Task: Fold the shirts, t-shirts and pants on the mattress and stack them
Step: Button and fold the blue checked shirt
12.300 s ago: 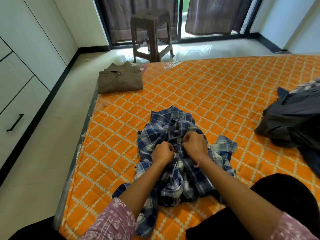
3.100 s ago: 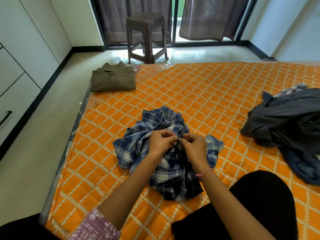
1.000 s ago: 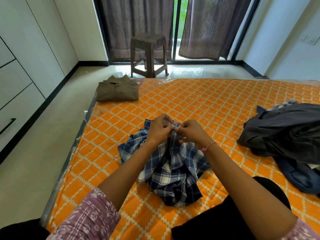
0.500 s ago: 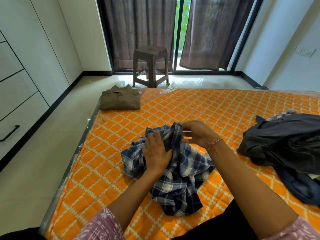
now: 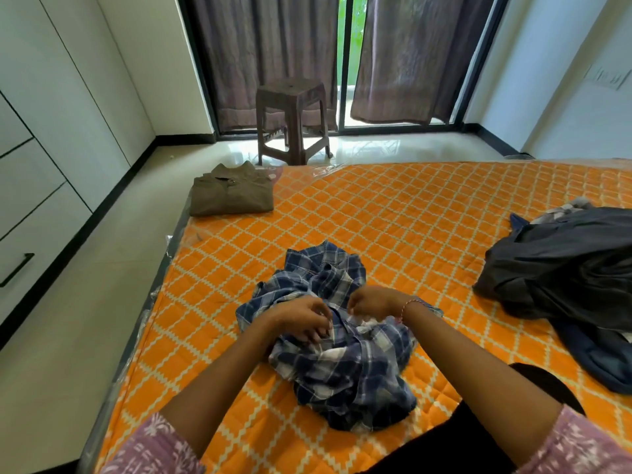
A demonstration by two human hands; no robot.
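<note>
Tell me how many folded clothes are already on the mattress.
1: a brown shirt, folded at the far left corner of the mattress. The plaid shirt under both hands is still crumpled, and the dark pile on the right is unfolded; it may hide more.

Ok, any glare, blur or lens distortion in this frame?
Head view: glare on the glossy floor by the stool; both hands slightly motion-blurred on the plaid shirt; wide-angle bending of walls and wardrobe lines near the edges.

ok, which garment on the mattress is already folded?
The olive-brown shirt at the mattress's far left corner: flat, squared, collar up. The blue plaid shirt under both hands is crumpled; the dark clothes on the right are a loose heap.
</note>
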